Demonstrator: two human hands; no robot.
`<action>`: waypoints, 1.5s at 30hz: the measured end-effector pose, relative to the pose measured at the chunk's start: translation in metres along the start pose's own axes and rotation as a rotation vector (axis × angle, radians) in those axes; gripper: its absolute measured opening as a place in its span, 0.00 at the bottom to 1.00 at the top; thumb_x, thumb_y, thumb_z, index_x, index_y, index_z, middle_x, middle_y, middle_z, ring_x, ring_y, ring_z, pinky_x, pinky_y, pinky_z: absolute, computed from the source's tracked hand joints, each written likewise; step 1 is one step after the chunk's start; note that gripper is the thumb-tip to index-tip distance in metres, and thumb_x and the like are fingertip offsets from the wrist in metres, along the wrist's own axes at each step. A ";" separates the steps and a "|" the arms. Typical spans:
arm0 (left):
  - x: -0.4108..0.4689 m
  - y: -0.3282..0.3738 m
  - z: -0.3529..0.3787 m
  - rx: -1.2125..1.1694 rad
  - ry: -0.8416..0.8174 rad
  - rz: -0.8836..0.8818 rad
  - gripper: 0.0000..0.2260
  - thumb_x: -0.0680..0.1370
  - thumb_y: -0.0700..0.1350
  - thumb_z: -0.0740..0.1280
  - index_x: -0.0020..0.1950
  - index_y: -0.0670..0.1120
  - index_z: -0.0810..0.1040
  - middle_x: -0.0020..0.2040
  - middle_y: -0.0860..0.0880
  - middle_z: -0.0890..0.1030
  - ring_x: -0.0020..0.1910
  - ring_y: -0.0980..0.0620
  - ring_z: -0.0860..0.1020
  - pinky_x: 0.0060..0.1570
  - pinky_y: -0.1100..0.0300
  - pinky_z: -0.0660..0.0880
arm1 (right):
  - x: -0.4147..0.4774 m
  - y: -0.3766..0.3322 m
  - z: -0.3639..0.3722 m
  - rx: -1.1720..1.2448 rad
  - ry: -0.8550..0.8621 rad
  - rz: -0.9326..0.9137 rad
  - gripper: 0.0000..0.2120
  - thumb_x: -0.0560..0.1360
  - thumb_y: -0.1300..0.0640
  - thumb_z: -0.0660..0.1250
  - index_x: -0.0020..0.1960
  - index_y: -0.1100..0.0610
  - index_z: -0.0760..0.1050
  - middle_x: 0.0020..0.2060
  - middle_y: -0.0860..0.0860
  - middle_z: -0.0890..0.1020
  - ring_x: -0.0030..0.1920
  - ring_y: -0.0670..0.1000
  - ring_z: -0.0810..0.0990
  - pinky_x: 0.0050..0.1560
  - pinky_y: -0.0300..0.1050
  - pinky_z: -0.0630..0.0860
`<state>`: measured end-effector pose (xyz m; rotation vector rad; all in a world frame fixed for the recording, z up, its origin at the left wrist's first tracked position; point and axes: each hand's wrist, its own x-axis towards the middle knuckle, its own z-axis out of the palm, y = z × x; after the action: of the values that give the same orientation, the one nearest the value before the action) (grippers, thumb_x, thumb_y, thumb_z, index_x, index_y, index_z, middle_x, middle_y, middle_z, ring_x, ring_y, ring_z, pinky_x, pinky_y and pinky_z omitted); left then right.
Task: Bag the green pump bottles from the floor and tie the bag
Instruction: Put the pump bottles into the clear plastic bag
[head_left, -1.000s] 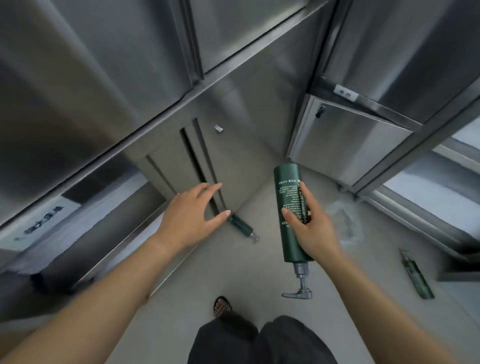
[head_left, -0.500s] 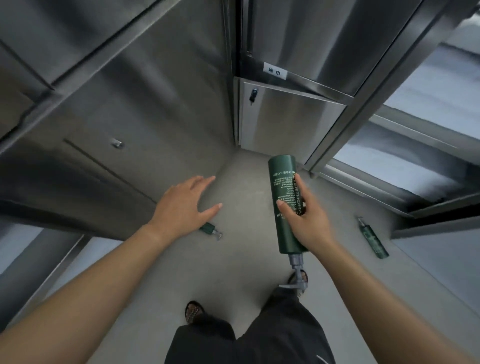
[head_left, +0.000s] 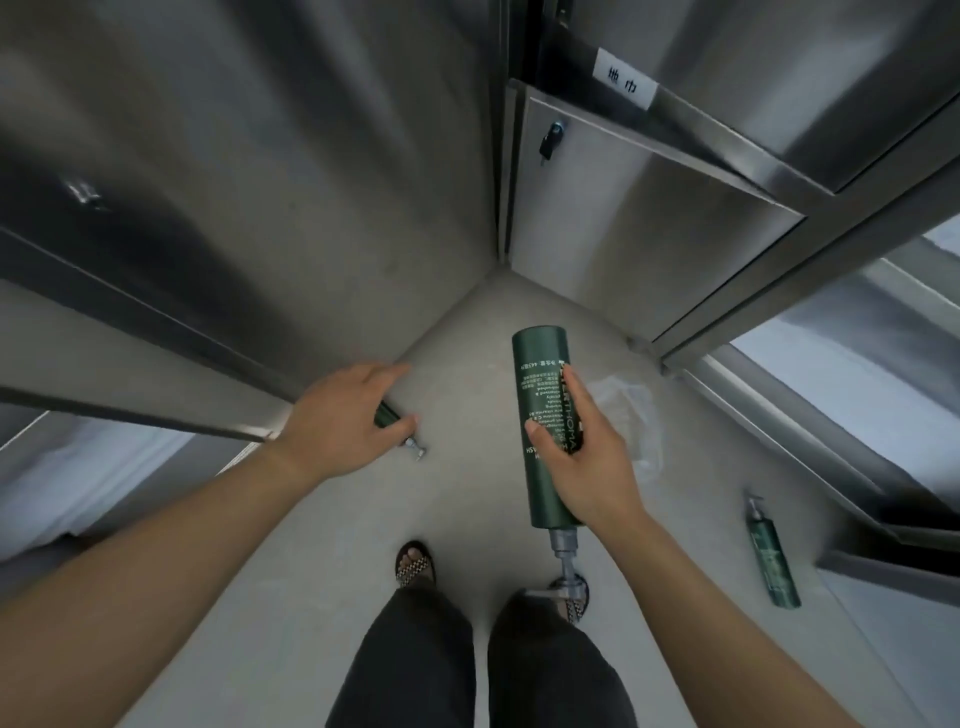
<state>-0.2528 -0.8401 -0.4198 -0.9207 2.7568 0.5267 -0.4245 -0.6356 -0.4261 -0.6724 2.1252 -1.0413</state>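
My right hand (head_left: 582, 457) grips a dark green pump bottle (head_left: 540, 374) around its middle, pump end pointing down toward my feet. My left hand (head_left: 337, 415) hovers with fingers spread above a second green pump bottle (head_left: 387, 415) lying on the floor; only a bit of its body and its grey pump show past my fingers. A third green pump bottle (head_left: 771, 556) lies on the floor at the right. A crumpled clear plastic bag (head_left: 631, 410) rests on the floor behind my right hand, partly hidden.
Stainless steel cabinets (head_left: 649, 234) close in the grey floor (head_left: 467, 509) on the left, back and right, forming a narrow corner. A small padlock (head_left: 549, 140) hangs on the back cabinet door. My sandalled feet (head_left: 413, 564) stand near the bottom centre.
The view has swung right and downward. My left hand has dropped closer over the floor bottle. The plastic bag has come back into sight behind the held bottle.
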 end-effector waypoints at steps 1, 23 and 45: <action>0.009 -0.009 0.016 -0.016 -0.005 -0.020 0.35 0.69 0.68 0.52 0.69 0.49 0.68 0.64 0.44 0.75 0.63 0.43 0.74 0.61 0.49 0.72 | 0.009 0.013 0.010 0.001 0.000 0.001 0.34 0.73 0.47 0.66 0.72 0.37 0.51 0.54 0.43 0.73 0.55 0.46 0.75 0.57 0.45 0.73; 0.172 -0.273 0.531 -0.077 0.185 -0.495 0.29 0.74 0.61 0.62 0.72 0.50 0.64 0.74 0.45 0.62 0.69 0.40 0.65 0.58 0.43 0.73 | 0.262 0.429 0.358 -0.001 -0.102 -0.084 0.33 0.74 0.49 0.66 0.73 0.39 0.52 0.54 0.43 0.70 0.55 0.46 0.73 0.57 0.44 0.72; 0.209 -0.241 0.601 -0.395 0.146 -0.265 0.37 0.74 0.56 0.65 0.76 0.53 0.47 0.77 0.46 0.41 0.70 0.40 0.64 0.63 0.51 0.71 | 0.248 0.491 0.342 -0.032 0.062 0.055 0.33 0.74 0.49 0.66 0.72 0.37 0.52 0.53 0.45 0.73 0.52 0.48 0.76 0.50 0.43 0.74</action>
<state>-0.2325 -0.8998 -1.0973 -1.4378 2.6369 1.0104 -0.4031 -0.6991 -1.0699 -0.6005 2.2056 -1.0131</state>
